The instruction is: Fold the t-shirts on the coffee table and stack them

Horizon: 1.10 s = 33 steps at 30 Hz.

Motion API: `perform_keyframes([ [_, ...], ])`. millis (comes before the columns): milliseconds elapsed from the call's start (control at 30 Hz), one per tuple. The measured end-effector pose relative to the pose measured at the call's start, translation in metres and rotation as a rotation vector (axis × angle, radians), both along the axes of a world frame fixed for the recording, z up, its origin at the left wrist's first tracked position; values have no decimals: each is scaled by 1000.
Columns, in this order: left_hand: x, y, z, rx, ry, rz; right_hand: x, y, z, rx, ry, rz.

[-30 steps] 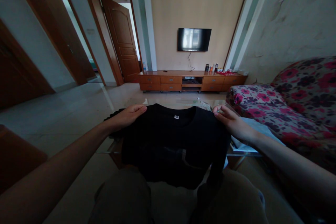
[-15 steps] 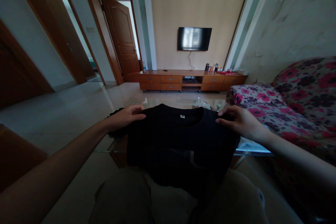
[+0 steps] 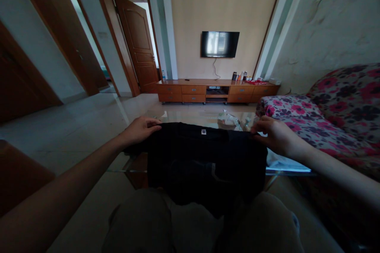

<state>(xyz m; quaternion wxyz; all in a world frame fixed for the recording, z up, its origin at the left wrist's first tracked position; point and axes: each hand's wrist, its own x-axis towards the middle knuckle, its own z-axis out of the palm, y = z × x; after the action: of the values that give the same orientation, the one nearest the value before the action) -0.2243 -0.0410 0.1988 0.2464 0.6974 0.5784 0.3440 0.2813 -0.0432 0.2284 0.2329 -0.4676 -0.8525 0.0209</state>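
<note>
A black shirt (image 3: 192,162) hangs spread between my two hands over the near edge of the glass table, its lower part reaching down toward my knees. A small white label shows at the middle of its neckline. My left hand (image 3: 142,128) pinches the shirt at its upper left, thumb and fingers pressed on the fabric. At the upper right corner, my right hand (image 3: 271,132) grips the cloth between thumb and fingers.
Under and behind the shirt is a glass table (image 3: 178,115), with a crumpled plastic bag (image 3: 228,119) on it. A light blue cloth (image 3: 285,164) lies at its right. A flowered sofa (image 3: 314,126) stands right; a wooden TV cabinet (image 3: 192,90) is farther back.
My hands have moved slightly apart, and the shirt's top edge is pulled straighter and sits a little lower. Its neckline looks flatter, and the lower hem has risen slightly.
</note>
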Motion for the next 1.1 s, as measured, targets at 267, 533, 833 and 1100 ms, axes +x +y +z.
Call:
perform_keyframes([
  [267,-9,2,2,100,85,69,4,2,2,-105,79,-55],
  [533,-15,-3,2,141,302,-57,8,11,5,-211,250,-114],
  [833,-6,3,-16,284,526,94,-18,-10,4,-199,256,-122],
  [1100,-24,11,-32,149,395,246,-23,-8,1,-346,339,-91],
])
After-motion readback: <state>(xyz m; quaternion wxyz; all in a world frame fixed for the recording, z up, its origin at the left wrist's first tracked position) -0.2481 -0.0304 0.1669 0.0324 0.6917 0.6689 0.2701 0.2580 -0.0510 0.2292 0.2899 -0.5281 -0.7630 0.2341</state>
